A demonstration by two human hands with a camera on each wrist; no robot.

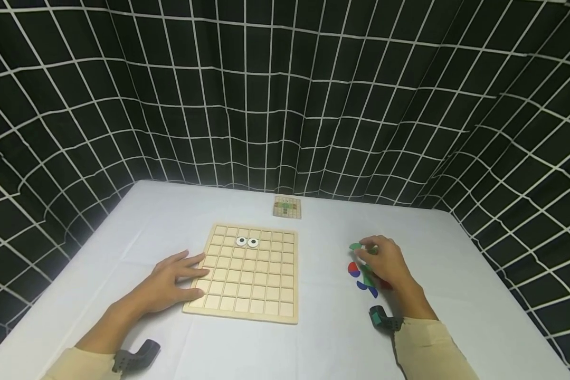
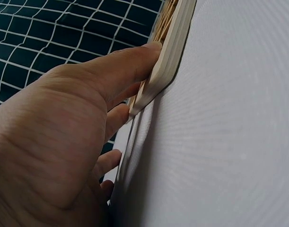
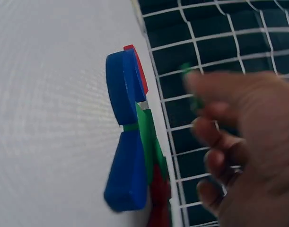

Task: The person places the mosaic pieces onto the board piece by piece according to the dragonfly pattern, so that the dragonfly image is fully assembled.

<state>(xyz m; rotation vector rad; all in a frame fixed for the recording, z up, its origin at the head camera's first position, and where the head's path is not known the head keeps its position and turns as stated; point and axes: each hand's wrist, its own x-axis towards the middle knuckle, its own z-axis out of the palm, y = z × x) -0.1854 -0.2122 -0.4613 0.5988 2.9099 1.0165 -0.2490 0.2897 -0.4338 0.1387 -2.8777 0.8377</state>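
Observation:
A square wooden grid board (image 1: 247, 274) lies on the table, with two round eye pieces (image 1: 247, 242) side by side in its upper cells. My left hand (image 1: 173, 282) rests spread at the board's left edge; in the left wrist view the thumb touches the wooden rim (image 2: 170, 59). To the right of the board, my right hand (image 1: 385, 261) pinches a green rounded piece (image 1: 355, 246) between thumb and finger, blurred in the right wrist view. Below that hand lie loose pieces: a red one (image 1: 353, 267), blue ones (image 3: 127, 170) and green ones (image 3: 146, 137), partly hidden.
A small card (image 1: 287, 207) showing a gridded picture with eyes and green and brown shapes lies behind the board. White cloth (image 1: 332, 338) covers the table. Black curtains with white grid lines (image 1: 275, 95) stand around its back and sides.

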